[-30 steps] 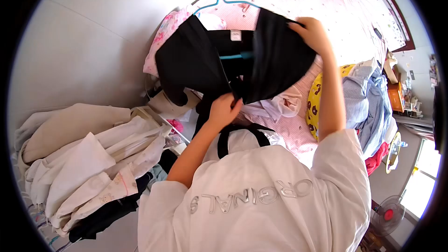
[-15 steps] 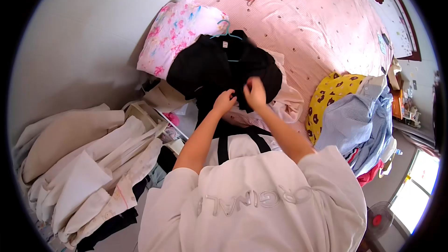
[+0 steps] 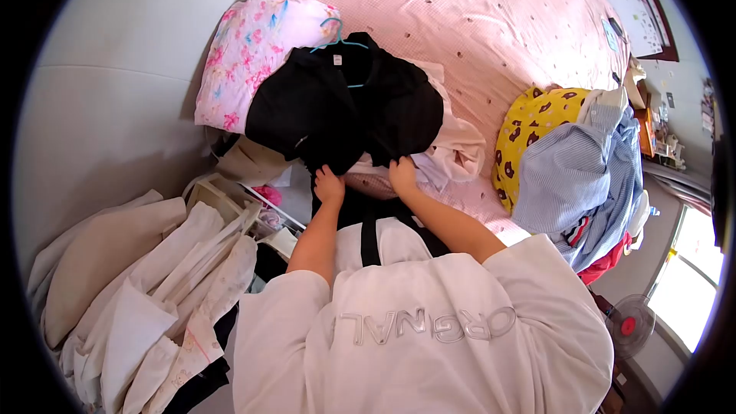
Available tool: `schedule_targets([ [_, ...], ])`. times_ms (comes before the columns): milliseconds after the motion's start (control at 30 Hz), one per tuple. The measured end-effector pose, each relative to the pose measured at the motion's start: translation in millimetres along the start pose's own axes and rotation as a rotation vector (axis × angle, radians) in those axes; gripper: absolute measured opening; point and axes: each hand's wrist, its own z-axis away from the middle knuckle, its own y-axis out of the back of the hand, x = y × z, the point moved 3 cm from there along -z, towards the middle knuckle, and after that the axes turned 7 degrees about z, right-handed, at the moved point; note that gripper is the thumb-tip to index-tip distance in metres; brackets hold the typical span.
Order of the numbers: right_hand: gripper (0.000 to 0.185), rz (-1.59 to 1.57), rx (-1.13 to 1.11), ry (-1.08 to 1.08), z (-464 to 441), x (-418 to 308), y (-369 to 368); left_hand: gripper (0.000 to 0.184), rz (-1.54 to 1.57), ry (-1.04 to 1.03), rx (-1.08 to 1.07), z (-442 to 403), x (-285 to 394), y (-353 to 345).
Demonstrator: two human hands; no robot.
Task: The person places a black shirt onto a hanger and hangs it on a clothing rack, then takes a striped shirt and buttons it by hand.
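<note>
Black shirt [image 3: 406, 111]'s just past the fingers [image 3: 397, 167] on the pink bed [image 3: 491, 46], collar-to-hem running away from them, blue hanger [image 3: 340, 36] at the far end. Left hand [image 3: 330, 186] and right hand [image 3: 403, 176] both look pinched on its near edge, neither really closer.

Home bedroom: pink-sheeted bed [image 3: 491, 42], floral bedding [image 3: 257, 54], fan [image 3: 630, 326].

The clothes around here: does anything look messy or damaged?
The blue striped clothing lies rumpled in a heap against the yellow patterned cloth, which looks untidy. The black garment is spread out, with no damage standing out.
</note>
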Motion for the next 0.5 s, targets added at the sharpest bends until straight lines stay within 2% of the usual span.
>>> schedule_targets([
  [67,0.024,-0.231,0.077,0.045,2,-3,11,0.036,-0.045,-0.031,0.070,-8,-1,-1],
  [167,0.018,-0.532,0.144,0.110,-3,-24,54,0.022,-0.060,-0.193,0.142,-18,6,3],
  [267,0.018,-0.677,0.024,0.098,-6,-26,83,0.018,0.330,-0.120,0.001,-16,38,26],
  [367,0.027,-0.778,-0.096,0.152,-17,-33,86,0.018,1.049,-0.190,-0.026,-17,53,18],
  [433,0.029,-0.793,-0.172,0.234,-17,-48,91,0.019,1.153,-0.053,-0.220,16,85,52],
  [467,0.033,-0.845,-0.241,0.238,-15,-55,89,0.021,1.192,-0.154,-0.228,36,103,73],
  [500,0.035,-0.839,-0.360,0.242,-9,-61,86,0.022,1.233,-0.096,-0.383,44,107,75],
])
